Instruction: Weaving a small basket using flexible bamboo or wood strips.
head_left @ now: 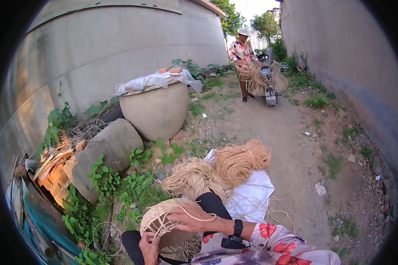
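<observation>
Two bare hands work on one basket (166,208), which rests in the person's lap near the dark-clad knees. The left grip (149,248) pinches the basket's near edge between thumb and fingers; the right grip (189,217) lies across the weave with its fingers bent, and whether it clasps a strand I cannot tell. The basket is rounded, of tan twisted cord, close-woven above and open-looped lower down. One loose strand curves over the right hand, whose wrist bears a dark band (238,228).

Just beyond lie two bundles of ropy cord, a paler one (192,179) and a more orange one (243,162), with a smooth white sheet (254,192) partly beneath them. Farther left stand one big-bellied, matte jar (157,112) topped with crinkled plastic (159,82) and two reddish bricks (175,70), and one rough grey cylinder (104,152) lying on its side.

Up the dirt path, one other person (242,53) stands beside one scooter (265,73) carrying openwork cord pieces (252,77); its dark plate (270,97) bears pale writing.
</observation>
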The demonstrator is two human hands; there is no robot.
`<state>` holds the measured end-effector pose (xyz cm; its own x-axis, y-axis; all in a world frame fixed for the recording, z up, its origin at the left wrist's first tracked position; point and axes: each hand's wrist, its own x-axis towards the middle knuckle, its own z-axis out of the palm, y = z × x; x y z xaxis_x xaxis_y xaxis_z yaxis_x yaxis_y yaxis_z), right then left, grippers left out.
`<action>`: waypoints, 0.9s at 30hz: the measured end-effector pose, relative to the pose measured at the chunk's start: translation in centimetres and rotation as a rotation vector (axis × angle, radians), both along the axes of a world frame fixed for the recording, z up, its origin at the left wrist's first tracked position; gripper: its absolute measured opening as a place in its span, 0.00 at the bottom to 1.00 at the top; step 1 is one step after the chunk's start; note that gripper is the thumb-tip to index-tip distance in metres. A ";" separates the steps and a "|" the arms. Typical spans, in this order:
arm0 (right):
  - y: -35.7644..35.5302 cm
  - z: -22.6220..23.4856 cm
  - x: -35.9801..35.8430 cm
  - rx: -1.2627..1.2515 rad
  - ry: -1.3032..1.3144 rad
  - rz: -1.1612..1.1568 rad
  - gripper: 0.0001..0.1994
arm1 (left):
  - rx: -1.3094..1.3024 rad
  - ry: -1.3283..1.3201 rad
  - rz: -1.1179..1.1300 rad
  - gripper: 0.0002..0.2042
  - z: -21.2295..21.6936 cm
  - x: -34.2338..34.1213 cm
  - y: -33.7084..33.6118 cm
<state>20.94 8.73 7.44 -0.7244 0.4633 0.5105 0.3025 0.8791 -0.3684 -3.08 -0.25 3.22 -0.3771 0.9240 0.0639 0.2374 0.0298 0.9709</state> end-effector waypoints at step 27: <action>1.4 -6.5 3.9 -0.415 0.326 -0.251 0.18 | 0.016 0.729 -0.163 0.10 5.0 4.2 0.5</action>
